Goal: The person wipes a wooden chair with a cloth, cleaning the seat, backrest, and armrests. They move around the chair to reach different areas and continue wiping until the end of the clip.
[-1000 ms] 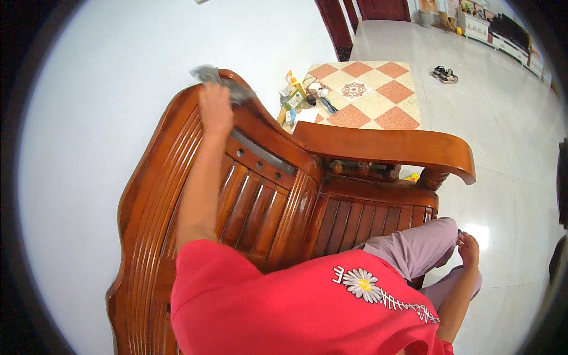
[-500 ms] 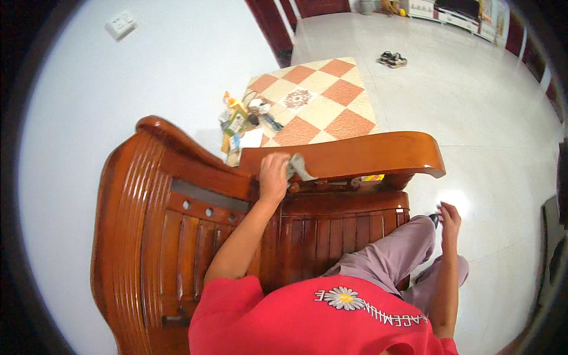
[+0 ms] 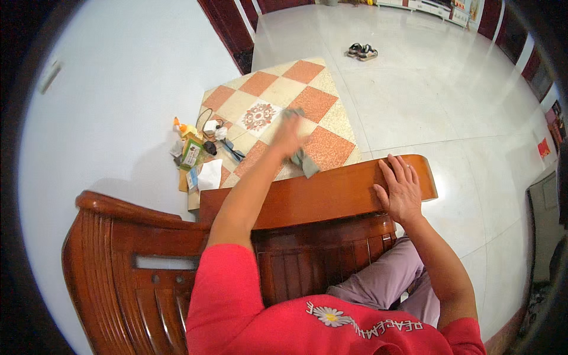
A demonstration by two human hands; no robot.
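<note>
My left hand (image 3: 287, 139), blurred by motion, is closed on a grey-green cloth (image 3: 305, 163). It reaches past the wooden armrest (image 3: 307, 195) to the tiled tabletop (image 3: 236, 109) with orange and cream diamonds. One end of the cloth hangs toward the armrest and another bit shows beyond the fingers. My right hand (image 3: 402, 188) lies flat on the armrest's right end, fingers spread, holding nothing. The brown wooden bench (image 3: 136, 260) with a slatted back and seat is beneath and to the left of me.
At the table's left edge are small boxes (image 3: 190, 154), a white paper (image 3: 209, 175), a dark blue item (image 3: 233, 151) and a white plug-like piece with a black cord (image 3: 211, 126). A pair of sandals (image 3: 362, 52) lies on the pale floor (image 3: 414, 106). A white wall (image 3: 118, 89) borders the left.
My left hand has carried the cloth from the armrest's inner side over to the tabletop. My right hand has come from beside my leg onto the armrest. The view has shifted.
</note>
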